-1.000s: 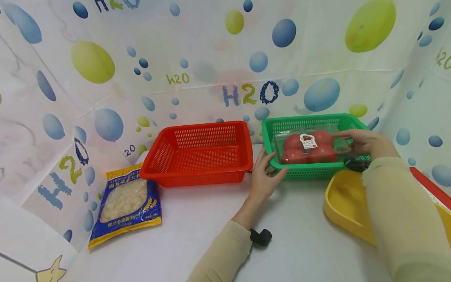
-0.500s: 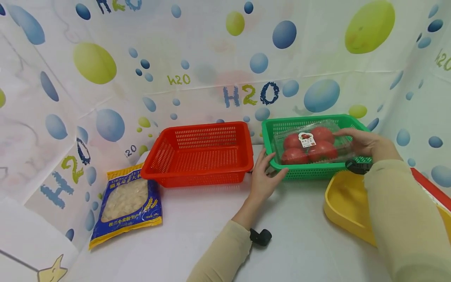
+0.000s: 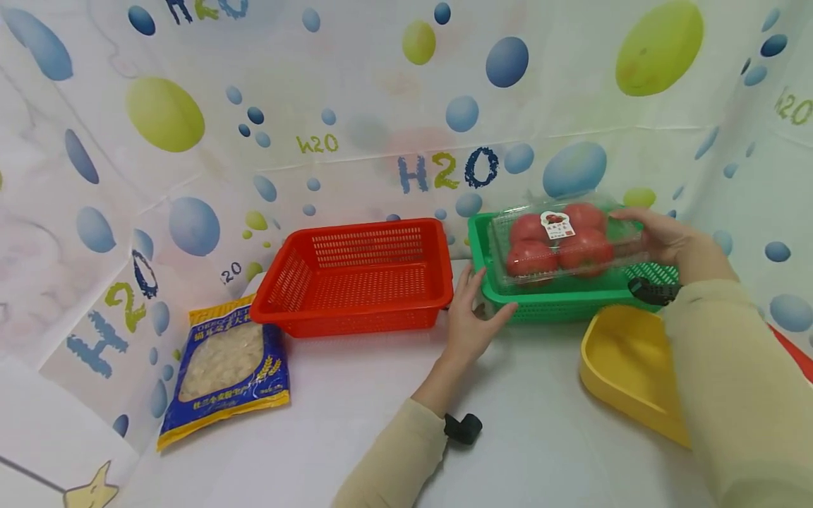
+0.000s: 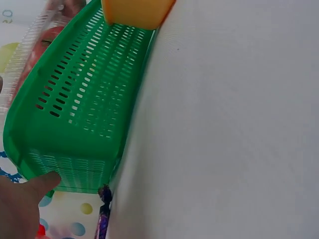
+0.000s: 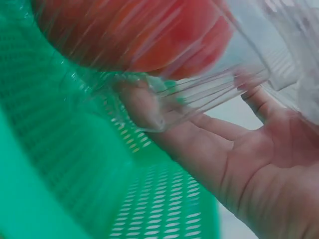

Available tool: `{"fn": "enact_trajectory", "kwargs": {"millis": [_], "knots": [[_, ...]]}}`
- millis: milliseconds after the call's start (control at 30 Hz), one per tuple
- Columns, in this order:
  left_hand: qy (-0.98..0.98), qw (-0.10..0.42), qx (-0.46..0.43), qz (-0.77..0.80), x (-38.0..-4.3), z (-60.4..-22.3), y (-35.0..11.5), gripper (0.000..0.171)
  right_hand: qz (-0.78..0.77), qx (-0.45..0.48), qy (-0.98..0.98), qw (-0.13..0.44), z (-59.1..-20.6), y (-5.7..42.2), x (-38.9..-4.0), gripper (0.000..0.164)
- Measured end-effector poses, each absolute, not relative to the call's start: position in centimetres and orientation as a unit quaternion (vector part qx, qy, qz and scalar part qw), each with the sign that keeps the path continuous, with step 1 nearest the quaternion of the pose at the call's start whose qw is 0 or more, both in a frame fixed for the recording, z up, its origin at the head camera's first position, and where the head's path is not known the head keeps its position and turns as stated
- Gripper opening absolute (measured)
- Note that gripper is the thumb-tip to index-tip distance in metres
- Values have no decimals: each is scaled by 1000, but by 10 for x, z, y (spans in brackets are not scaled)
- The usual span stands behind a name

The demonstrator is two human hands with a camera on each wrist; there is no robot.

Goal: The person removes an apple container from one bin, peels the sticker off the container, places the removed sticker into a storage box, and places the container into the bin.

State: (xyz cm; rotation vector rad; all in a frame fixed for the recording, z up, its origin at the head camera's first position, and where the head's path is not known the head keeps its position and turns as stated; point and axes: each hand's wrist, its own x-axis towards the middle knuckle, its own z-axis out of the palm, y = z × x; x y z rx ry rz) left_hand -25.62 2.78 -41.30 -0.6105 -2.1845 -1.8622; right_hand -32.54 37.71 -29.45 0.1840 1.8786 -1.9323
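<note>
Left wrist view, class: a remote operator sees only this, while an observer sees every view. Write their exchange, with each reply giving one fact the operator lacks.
Operator: Past the green basket I see only a strip of the clear pack. Which end does the right hand hold?
Observer: The right end, as the head view shows.
Operator: Is anything on top of the pack?
Observer: Yes, a white label.
Operator, last one: what lies farthest left on the table? Observer: A blue and yellow bag.
</note>
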Motion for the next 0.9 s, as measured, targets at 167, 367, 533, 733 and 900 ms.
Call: {"fn": "enact_trajectory", "kwargs": {"millis": [167,367,533,733,900], "knots": [[-747,106,-201,-624,-248,-404,20,78,-723,51,663,187,-275,369,-321,43],[-726,89,-211,-649,-231,-391,9,77,-733,4,661,162,-258,355,-307,25],[-674,74,-226,-699,-222,-378,-15,76,-744,-53,640,182,-250,336,-297,29],[-648,68,-236,-721,-219,-366,-53,76,-785,-87,584,188,-253,297,-280,27],[-583,39,-242,-774,-218,-358,-80,97,-787,-91,582,181,-260,263,-264,26]]}}
